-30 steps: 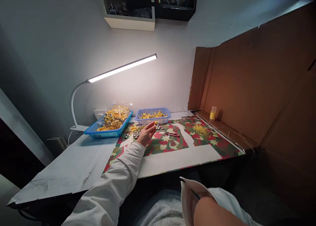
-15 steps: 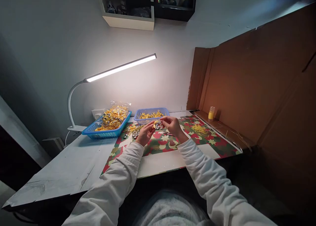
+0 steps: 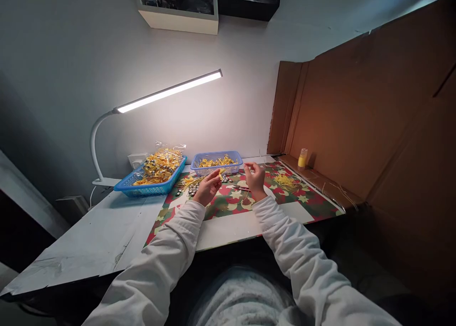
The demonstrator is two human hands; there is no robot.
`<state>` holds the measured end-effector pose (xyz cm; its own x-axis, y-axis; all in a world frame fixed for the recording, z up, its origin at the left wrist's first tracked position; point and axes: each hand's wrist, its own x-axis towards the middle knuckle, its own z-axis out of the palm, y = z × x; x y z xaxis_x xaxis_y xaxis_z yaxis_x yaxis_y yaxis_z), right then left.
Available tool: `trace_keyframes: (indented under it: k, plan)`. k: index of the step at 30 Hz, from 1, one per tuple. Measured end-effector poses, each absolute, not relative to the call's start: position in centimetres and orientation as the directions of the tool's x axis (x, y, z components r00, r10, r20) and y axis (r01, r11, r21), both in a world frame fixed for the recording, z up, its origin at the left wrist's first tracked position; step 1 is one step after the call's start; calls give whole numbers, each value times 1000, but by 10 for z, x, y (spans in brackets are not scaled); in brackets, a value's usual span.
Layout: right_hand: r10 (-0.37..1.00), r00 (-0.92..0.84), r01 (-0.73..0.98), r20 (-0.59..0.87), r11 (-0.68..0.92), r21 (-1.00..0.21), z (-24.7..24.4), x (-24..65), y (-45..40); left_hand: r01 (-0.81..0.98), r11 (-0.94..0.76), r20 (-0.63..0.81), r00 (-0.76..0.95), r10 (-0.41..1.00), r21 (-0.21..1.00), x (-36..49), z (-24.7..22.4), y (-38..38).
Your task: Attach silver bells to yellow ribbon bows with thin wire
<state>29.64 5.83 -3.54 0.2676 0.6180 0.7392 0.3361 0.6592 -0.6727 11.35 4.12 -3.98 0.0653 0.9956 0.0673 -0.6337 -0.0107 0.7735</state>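
Note:
My left hand [image 3: 208, 188] is closed, its fingertips pinching a small yellow ribbon piece [image 3: 221, 172] above the patterned mat [image 3: 231, 211]. To its right, my right hand [image 3: 255, 178] is raised with thumb and index finger pressed together. Whatever that pinch holds is too small to make out. Below and behind the left hand lie several silver bells [image 3: 193, 188] and a bundle of yellow cords [image 3: 187, 181]. A thin dark tool [image 3: 241, 188] rests on the mat between the hands.
A blue basket [image 3: 142, 190] heaped with yellow ribbon pieces stands left, a smaller lilac basket [image 3: 215, 168] behind the hands. Yellow thread [image 3: 287, 182] lies at right, near a small yellow bottle [image 3: 302, 158] and a cardboard wall [image 3: 356, 107]. A lit lamp [image 3: 171, 91] hangs over the table.
My right hand has moved right, away from the left hand and the yellow ribbon piece. The left hand still holds that piece. The whole view has shifted slightly.

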Motion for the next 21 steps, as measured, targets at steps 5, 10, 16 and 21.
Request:
trace_keyframes:
  k: [5, 10, 16, 21]
  plan:
    - [671, -113, 263, 732, 731, -630, -40, 270, 36, -647, -6, 93, 101, 991, 763, 113, -39, 39]
    - [661, -121, 311, 741, 734, -604, -41, 266, 28, -649, 28, 107, 167, 980, 760, 114, -38, 35]
    - [658, -126, 317, 743, 736, -598, -44, 268, 30, -659, 38, 119, 192, 974, 751, 113, -37, 34]
    - [655, -107, 296, 748, 739, -605, -45, 267, 29, -661, 43, 118, 198, 973, 749, 112, -39, 35]
